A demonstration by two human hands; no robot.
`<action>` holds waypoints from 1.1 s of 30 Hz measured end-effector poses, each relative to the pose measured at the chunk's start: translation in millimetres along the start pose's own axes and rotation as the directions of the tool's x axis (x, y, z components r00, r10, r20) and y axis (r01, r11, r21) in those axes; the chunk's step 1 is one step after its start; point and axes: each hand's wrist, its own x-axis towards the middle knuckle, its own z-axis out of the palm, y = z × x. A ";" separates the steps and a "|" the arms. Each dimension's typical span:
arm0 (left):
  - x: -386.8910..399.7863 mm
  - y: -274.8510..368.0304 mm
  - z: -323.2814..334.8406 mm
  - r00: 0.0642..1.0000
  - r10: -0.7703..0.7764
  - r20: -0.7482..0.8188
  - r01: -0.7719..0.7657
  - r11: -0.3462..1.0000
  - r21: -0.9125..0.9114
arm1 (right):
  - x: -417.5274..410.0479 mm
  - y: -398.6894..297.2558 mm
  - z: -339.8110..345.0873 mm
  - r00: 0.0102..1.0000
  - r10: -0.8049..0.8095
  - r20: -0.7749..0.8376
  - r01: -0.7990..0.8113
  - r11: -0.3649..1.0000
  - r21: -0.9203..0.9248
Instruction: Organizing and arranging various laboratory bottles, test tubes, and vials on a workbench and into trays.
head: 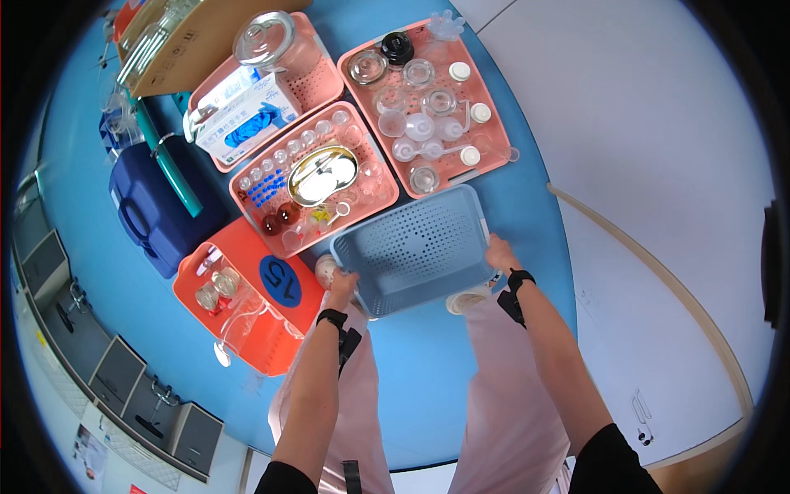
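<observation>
Between my two hands is an empty blue-grey perforated plastic basket [419, 296]. My left hand [343, 287] grips its left end, and my right hand [501, 254] grips its right end. Beyond the basket lies a pink tray [395, 185] with small clear jars, blue pieces, brown glass items and a shiny metal kidney dish [323, 176]. Another pink tray [506, 139] farther right holds glass jars, white-capped bottles and a black-lidded jar [397, 49]. The undersides of both hands' fingers are hidden.
An orange bin [296, 247] with glassware stands at left, near a dark blue case [148, 204]. Behind are a glove box [247, 123] in a pink basket [333, 80], a large glass jar [265, 40] and a cardboard box [185, 52]. The blue floor [426, 383] shows between my legs.
</observation>
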 end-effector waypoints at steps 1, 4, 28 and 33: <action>13.1 -13.8 -44.0 0.998 -0.068 0.018 0.066 0.995 0.080 | -2.2 -25.9 20.3 0.994 -0.087 -0.064 0.088 0.996 0.007; 5.6 -21.1 -13.8 0.968 -0.208 0.142 0.187 0.971 0.147 | 1.8 -6.8 25.0 0.984 -0.092 -0.156 0.092 0.996 -0.007; 131.8 484.6 56.7 0.584 0.663 0.468 -0.747 0.214 0.629 | 48.7 -107.7 -11.7 0.907 0.078 -0.413 0.363 0.352 0.863; 170.3 497.8 89.9 0.806 0.422 0.414 -0.592 0.575 0.565 | 50.6 -109.4 -8.4 0.889 0.071 -0.453 0.417 0.287 0.862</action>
